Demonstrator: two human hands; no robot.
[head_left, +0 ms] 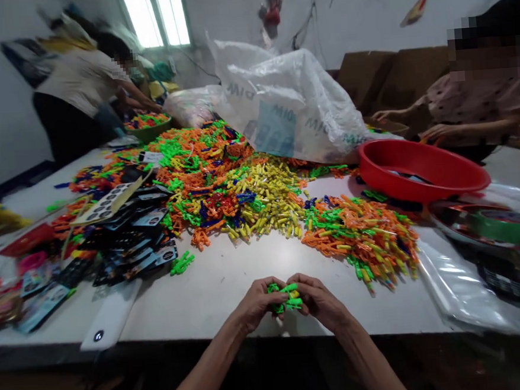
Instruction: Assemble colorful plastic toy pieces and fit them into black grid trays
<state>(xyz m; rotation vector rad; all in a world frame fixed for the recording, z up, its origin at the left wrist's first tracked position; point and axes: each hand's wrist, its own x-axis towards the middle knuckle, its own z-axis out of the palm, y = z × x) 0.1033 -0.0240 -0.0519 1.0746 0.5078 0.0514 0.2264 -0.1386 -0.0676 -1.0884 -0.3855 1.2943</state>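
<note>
**Here: both hands closed on one green plastic piece at the near edge**

Right now I see my left hand (258, 302) and my right hand (321, 302) brought together low in the view, just above the near edge of the tabletop (222, 287). Both pinch the same green plastic piece (285, 297), with the fingers of each hand curled around one end. The piece sits between the two hands, and a bit of yellow shows on its right side. How its parts fit together I cannot tell.

A lone green part (182, 263) lies up and to the left of my hands. Beyond it, a spread of dark printed cards (129, 240) lies beside a white flat device (110, 315).

Across the middle of the tabletop lies a big mixed pile of plastic parts (224, 185) in orange, green, yellow and blue. A smaller orange and green heap (363, 235) lies to the right. Behind that heap stands a red basin (422, 169), and a large clear plastic bag (289, 104) slumps at the far side.

One person (78, 83) bends over a green bowl (148, 130) at the far left. Another person's hand (438, 132) rests near the basin on the right.
</note>
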